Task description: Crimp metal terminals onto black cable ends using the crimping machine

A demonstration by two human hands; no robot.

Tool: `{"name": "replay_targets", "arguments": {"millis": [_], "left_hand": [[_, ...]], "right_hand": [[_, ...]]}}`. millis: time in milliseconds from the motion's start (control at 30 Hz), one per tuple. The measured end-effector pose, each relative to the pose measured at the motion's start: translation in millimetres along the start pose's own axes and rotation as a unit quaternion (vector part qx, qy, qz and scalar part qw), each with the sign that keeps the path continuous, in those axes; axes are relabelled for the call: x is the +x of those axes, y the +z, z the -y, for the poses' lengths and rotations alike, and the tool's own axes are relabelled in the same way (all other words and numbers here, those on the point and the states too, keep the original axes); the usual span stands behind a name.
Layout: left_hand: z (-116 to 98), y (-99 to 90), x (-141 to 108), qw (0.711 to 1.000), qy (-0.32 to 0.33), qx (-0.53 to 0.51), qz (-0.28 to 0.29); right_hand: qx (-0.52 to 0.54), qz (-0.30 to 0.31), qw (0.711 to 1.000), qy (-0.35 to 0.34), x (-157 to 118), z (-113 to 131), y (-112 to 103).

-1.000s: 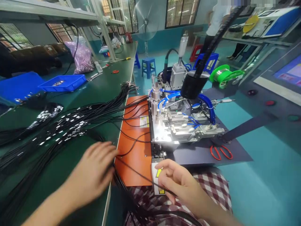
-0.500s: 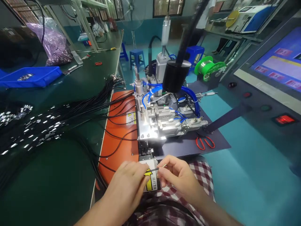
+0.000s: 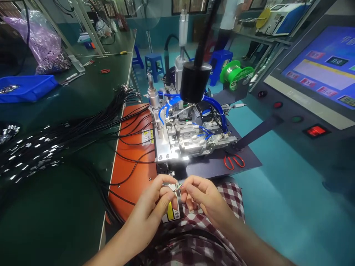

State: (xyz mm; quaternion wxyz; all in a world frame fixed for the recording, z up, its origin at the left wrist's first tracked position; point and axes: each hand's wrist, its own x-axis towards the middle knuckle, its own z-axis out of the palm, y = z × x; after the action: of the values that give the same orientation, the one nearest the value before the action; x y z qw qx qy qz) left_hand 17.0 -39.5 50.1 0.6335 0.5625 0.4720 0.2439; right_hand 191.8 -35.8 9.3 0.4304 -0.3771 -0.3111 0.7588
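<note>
gripping cable end (image 3: 174, 191) in left hand (image 3: 155, 202); pinching newly visible, spread thin wires (image 3: 179, 187) with right hand (image 3: 203, 196); apparently advanced from aligning to separating.

A single head-worn camera is looking forward and down over the wearer's own lap.
From above the checked cloth (image 3: 231, 201), it is facing along the right edge of the green worktop (image 3: 61, 210), which is running from the bottom of the view up to its far right corner. The left hand (image 3: 154, 201) and right hand (image 3: 203, 194) are showing close by, below the middle; the metal machine (image 3: 191, 138) is standing a little farther out, beyond that edge. A slanting screen (image 3: 321, 72) is taking up the upper right, and the fan (image 3: 145, 5) is appearing well back, at the top.
</note>
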Motion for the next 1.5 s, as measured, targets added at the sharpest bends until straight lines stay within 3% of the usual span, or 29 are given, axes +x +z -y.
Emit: {"name": "replay_targets", "arguments": {"millis": [367,633,933,1067,1200,1333,1500], "left_hand": [[2.7,2.5,-1.3,0.999,-0.001,-0.046,0.001],[4.9,4.1,-0.6,0.995,-0.008,-0.097,0.003],[1.7,6.1,5.0,0.994,0.013,-0.103,-0.035],[-4.6,5.8,10.5,0.992,-0.012,-0.078,-0.099],[-0.6,9.1,18.2,0.976,-0.053,-0.162,-0.134],[4.3,9.4,23.8,0.967,-0.088,-0.210,-0.111],[0.3,4.0,24.5,0.985,-0.063,-0.128,-0.094]], "right_hand": [[0.156,0.027,0.987,0.039,6.8,-7.1,5.9],[0.192,0.060,0.978,0.060,9.8,-9.3,7.2],[0.022,-0.033,0.999,-0.037,3.4,-16.7,17.4],[-0.056,-0.057,0.996,-0.043,0.2,-7.7,19.1],[-0.083,-0.060,0.994,-0.047,-1.4,-8.6,20.8],[-0.082,-0.076,0.993,-0.043,0.9,-14.4,21.8],[-0.121,-0.089,0.988,-0.046,3.5,-12.1,15.8]]}}
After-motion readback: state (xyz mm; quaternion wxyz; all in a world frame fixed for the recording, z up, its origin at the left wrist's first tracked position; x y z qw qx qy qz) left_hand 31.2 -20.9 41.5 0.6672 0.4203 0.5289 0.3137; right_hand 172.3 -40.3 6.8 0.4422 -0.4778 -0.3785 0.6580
